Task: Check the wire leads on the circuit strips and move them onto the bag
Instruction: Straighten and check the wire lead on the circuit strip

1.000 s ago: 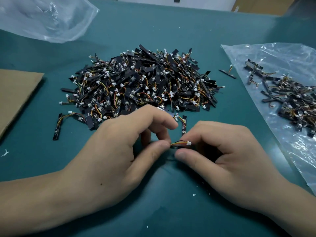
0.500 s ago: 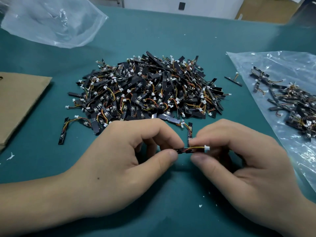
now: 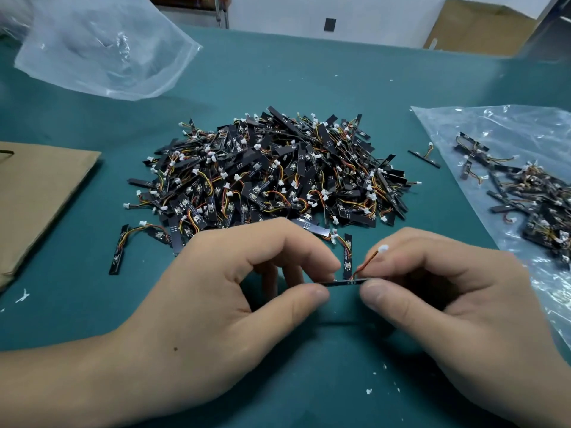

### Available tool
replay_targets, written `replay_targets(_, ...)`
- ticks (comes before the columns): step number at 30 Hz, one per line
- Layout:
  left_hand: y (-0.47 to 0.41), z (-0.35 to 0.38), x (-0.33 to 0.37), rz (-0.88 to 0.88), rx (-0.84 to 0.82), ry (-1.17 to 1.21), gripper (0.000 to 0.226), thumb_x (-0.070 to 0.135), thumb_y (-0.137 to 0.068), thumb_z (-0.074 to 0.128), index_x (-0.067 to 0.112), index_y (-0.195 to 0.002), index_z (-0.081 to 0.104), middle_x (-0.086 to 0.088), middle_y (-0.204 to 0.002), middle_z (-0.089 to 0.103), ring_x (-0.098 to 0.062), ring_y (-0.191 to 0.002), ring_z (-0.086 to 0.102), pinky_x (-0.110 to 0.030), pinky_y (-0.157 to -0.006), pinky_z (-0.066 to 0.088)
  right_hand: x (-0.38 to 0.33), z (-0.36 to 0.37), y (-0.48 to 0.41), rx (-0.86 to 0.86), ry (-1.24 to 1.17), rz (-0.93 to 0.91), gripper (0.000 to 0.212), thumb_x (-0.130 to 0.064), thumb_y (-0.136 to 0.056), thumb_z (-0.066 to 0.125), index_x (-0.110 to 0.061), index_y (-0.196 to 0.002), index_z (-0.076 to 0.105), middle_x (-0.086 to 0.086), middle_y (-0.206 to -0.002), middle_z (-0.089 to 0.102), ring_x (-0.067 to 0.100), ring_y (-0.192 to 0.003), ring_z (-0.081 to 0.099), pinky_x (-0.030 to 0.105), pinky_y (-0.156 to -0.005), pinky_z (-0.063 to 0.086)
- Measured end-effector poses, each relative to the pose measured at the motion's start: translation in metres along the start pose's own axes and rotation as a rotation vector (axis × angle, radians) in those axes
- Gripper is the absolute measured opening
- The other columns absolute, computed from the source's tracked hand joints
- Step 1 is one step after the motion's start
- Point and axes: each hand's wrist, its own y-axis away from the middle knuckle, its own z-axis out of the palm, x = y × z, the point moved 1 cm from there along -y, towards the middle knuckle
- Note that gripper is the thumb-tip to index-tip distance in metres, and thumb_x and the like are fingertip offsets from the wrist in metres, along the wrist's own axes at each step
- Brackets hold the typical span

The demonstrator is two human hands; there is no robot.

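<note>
I see both hands low in the middle of the frame, close together over the green table (image 3: 278,78). The left hand (image 3: 222,291) pinches one end of a thin black circuit strip (image 3: 343,282) between thumb and first finger. The right hand (image 3: 448,304) pinches the other end the same way. The strip shows only its thin edge, so I cannot make out its top face, and I cannot tell if it touches the table. A red and orange wire lead (image 3: 366,262) comes up from the strip beside the right first finger and ends in a small white plug (image 3: 383,249). The other fingers of both hands curl under and are mostly hidden. Just above the hands lies a big pile of strips (image 3: 272,174), too tangled for me to count. One lone strip (image 3: 423,158) lies between the pile and the clear bag (image 3: 509,131) at the right of the frame. This bag is cut off by the right edge, and a smaller heap of strips (image 3: 531,196) lies on it. A second clear bag (image 3: 102,47) sits crumpled at the upper left, cut off at the top, and I cannot tell what is in it. A brown cardboard sheet (image 3: 40,193) runs off the left edge.
</note>
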Motion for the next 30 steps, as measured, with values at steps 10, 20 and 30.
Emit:
replay_targets(10,-0.004,0.002,0.006,-0.019,0.009,0.053,0.037,0.02,-0.084,0.072,0.028,-0.118,0.06,0.005,-0.09,0.073,-0.017,-0.063,0.061,-0.017,-0.057,0.046,0.006,0.004,0.001,-0.034,-0.13,0.188,0.035,-0.04,-0.066,0.083,-0.034,-0.099,0.072,0.0,-0.085,0.077,0.019,-0.056,0.06,0.041,-0.048,0.042)
replay_targets(20,-0.006,-0.001,0.011,0.012,-0.085,-0.011,0.035,0.025,-0.088,0.071,0.03,-0.119,0.057,0.01,-0.096,0.07,-0.016,-0.067,0.061,-0.017,-0.057,0.046,0.006,0.003,0.0,-0.128,-0.078,0.231,0.027,-0.023,-0.078,0.079,-0.033,-0.1,0.069,-0.004,-0.084,0.073,0.024,-0.059,0.058,0.037,-0.05,0.045)
replay_targets(30,-0.011,-0.005,0.026,-0.098,-0.17,0.087,0.04,0.018,-0.089,0.068,0.031,-0.124,0.052,0.004,-0.09,0.069,-0.02,-0.063,0.058,-0.027,-0.056,0.048,0.005,0.002,0.0,-0.209,-0.162,0.197,0.033,-0.018,-0.083,0.076,-0.034,-0.107,0.062,0.0,-0.09,0.069,0.026,-0.064,0.057,0.036,-0.053,0.045)
